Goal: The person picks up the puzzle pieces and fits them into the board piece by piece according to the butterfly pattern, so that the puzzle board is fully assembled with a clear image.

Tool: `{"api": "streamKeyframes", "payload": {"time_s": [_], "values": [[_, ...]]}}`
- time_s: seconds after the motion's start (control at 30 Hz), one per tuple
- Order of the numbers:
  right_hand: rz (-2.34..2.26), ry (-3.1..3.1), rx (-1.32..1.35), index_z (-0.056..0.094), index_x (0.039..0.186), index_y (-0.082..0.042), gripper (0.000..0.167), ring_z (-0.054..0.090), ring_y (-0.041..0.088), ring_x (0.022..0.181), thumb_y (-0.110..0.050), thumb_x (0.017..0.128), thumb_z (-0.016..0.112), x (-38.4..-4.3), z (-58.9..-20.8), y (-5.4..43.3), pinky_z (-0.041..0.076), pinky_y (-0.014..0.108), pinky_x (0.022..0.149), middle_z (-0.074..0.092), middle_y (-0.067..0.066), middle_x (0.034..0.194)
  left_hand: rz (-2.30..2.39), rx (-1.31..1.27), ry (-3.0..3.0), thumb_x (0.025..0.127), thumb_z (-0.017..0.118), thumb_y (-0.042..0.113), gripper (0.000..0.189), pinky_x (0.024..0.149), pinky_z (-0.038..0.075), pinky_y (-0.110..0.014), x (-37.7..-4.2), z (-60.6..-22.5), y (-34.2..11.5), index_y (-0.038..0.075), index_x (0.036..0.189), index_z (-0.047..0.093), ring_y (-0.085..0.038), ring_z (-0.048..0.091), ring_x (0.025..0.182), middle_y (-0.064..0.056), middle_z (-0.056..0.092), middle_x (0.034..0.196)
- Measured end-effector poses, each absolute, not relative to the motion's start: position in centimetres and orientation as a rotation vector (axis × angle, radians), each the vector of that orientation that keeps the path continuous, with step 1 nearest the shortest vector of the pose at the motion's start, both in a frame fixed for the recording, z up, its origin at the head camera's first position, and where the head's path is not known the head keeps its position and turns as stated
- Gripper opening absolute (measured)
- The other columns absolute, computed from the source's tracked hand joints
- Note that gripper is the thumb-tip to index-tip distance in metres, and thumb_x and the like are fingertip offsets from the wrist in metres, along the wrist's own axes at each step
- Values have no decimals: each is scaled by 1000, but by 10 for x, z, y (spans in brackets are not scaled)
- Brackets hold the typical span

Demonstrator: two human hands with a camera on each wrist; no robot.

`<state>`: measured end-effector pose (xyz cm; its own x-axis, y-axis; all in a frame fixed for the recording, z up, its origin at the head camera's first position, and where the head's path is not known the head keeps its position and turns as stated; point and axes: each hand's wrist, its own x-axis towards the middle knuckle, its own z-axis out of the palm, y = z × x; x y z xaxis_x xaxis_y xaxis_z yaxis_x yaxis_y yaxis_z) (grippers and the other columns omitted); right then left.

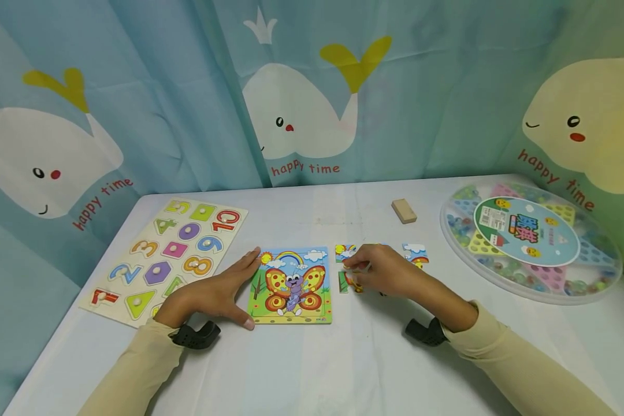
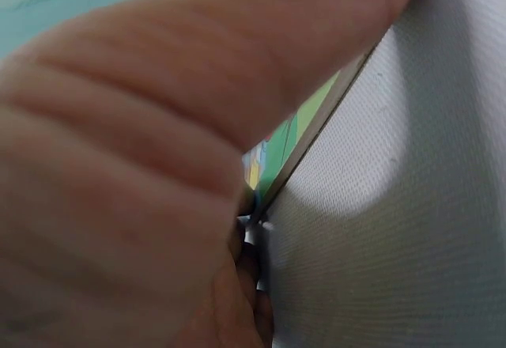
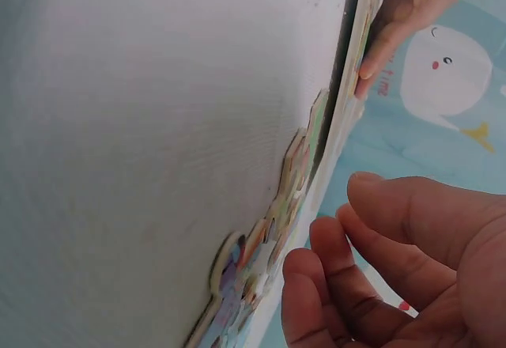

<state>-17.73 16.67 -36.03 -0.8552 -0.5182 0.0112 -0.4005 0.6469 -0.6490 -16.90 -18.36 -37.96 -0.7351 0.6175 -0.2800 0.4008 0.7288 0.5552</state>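
A square butterfly puzzle (image 1: 291, 286) lies flat on the white table. My left hand (image 1: 215, 292) rests along its left side, fingers stretched toward the top left corner and thumb by the bottom left corner. To the right, several loose puzzle pieces (image 1: 415, 253) lie on the table. Over them hovers my right hand (image 1: 387, 270), hiding part of the group. In the right wrist view its thumb (image 3: 395, 206) and bent fingers stand apart with nothing between them, beside the row of pieces (image 3: 237, 277). The left wrist view shows the puzzle's edge (image 2: 316, 119) below my thumb.
A number and shape peg board (image 1: 158, 263) lies at the left, partly under my left forearm. Toward the back stands a small wooden block (image 1: 404, 211). A round clear box of marbles (image 1: 530, 242) sits at the right. A whale-print curtain (image 1: 301, 115) hangs behind the table.
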Motion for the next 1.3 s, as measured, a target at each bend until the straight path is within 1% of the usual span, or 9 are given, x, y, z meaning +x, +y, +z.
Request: {"api": "streamKeyframes", "payload": {"time_s": [0.17,0.33,0.47,0.73,0.93,1.13,1.3], "values": [[-998,2674,-744,71,109,3,28,54,18,82,4,82,68,-178,-363,168,46,27,67,67,5,100,650,782,2480,67,86,46,125,116,11,-49,-169,-380,-183,5,156,8,-26,-4,147,-8,-8,162],[-981,2665,-727,69,112,5,31,58,17,89,2,81,73,-178,-367,167,49,29,73,67,5,101,648,790,2480,67,86,46,125,116,11,-48,-169,-379,-182,5,156,8,-25,-5,147,-8,-8,162],[-980,2641,-731,69,111,4,30,59,18,94,2,81,73,-176,-368,165,50,30,76,68,4,102,646,795,2479,67,86,46,126,116,12,-48,-170,-379,-182,5,156,8,-25,-4,147,-8,-8,162],[-931,2658,-766,71,108,4,29,55,17,84,5,79,71,-174,-367,159,49,28,70,66,2,98,643,786,2484,67,86,48,126,116,12,-48,-170,-381,-183,7,156,8,-24,-5,147,-7,-8,163],[-911,2660,-757,72,108,3,30,54,18,80,5,78,72,-173,-366,156,48,27,65,63,2,95,654,788,2482,67,86,47,125,116,12,-48,-170,-380,-184,6,156,8,-25,-4,147,-7,-8,163],[-841,2677,-791,71,108,2,30,51,16,76,4,78,73,-173,-367,155,47,27,64,58,1,88,649,786,2482,67,86,47,125,116,11,-49,-170,-380,-185,6,156,8,-25,-5,147,-7,-8,163],[-868,2667,-771,71,104,1,25,54,14,76,4,79,71,-173,-367,155,49,27,64,59,-2,82,643,781,2484,66,86,47,126,116,11,-49,-170,-381,-184,6,156,8,-25,-5,147,-7,-8,163]]}}
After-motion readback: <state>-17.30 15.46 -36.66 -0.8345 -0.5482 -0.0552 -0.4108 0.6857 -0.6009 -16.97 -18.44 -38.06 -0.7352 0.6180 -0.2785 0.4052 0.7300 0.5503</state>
